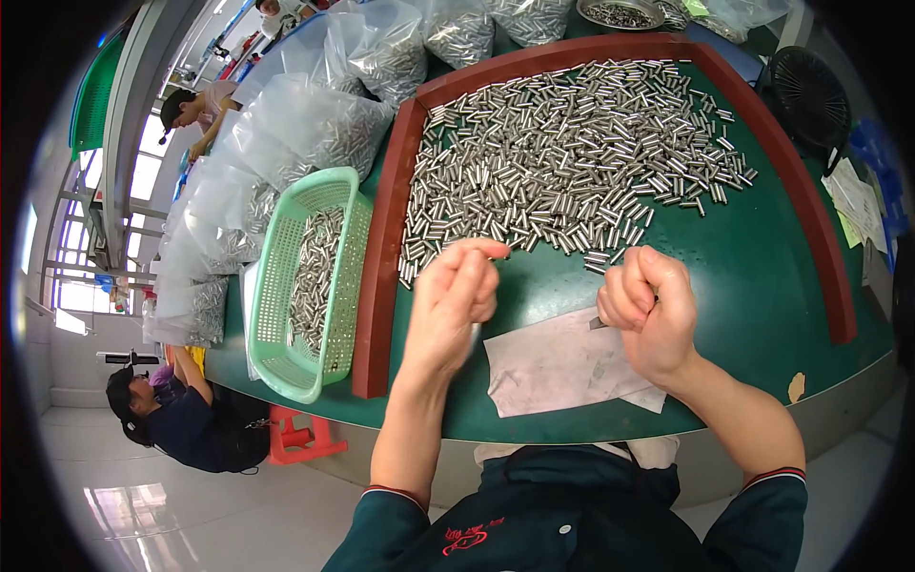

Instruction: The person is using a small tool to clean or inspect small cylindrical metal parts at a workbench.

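A wide spread of short shiny metal pins (562, 143) lies on the green tabletop, its near edge just beyond both hands. My left hand (452, 300) is closed above the table, the index finger curled toward the right; whatever it may hold is hidden. My right hand (653, 310) makes a fist over a wrinkled whitish cloth (548, 367). At the lower left side of that fist a small grey metal pin end (598, 323) sticks out. Several loose pins (600, 259) lie close to the right hand's knuckles.
A red-brown raised frame (381, 276) borders the pins. Left of it stands a light green perforated basket (335, 334) holding more pins. Clear plastic bags of pins (353, 133) line the far left, a metal bowl (620, 13) the back. A black fan (808, 95) stands right. Two people work at left.
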The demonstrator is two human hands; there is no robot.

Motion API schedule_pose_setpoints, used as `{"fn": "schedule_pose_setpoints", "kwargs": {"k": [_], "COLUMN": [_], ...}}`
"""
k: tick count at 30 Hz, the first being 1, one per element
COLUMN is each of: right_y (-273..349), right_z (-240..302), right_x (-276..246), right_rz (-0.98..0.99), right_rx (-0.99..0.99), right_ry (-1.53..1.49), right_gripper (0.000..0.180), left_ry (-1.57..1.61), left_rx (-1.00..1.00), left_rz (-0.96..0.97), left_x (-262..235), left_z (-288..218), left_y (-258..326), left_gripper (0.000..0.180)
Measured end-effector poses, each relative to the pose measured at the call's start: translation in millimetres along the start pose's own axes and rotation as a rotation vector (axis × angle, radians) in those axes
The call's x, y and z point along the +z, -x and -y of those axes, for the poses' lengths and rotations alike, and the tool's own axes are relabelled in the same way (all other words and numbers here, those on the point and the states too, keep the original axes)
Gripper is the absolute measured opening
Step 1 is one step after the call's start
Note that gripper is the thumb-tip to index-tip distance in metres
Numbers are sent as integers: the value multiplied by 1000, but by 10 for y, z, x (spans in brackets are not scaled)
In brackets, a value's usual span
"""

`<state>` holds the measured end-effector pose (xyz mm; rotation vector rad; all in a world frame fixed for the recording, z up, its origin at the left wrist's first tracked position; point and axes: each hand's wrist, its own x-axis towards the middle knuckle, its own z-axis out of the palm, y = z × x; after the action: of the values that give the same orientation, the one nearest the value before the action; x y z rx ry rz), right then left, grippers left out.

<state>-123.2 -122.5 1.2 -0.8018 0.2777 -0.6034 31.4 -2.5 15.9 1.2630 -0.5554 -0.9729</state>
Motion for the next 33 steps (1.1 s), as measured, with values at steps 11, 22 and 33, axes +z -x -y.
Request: {"fn": "schedule_pose_setpoints", "kwargs": {"k": [11, 22, 33], "right_y": [15, 6, -16], "right_z": [-12, -6, -5], "right_x": [11, -15, -4], "right_rz": [11, 7, -26], "right_rx": [-21, -19, 18], "right_ry": [10, -3, -35], "right_gripper": [37, 38, 38], "left_ry": [-1499, -1469, -1453], "left_rx": [624, 715, 621], "left_rz": [-955, -234, -249], "left_x": [-740, 41, 114], "left_z": [-909, -273, 274], "left_y": [526, -103, -408], "left_gripper": [20, 13, 23]}}
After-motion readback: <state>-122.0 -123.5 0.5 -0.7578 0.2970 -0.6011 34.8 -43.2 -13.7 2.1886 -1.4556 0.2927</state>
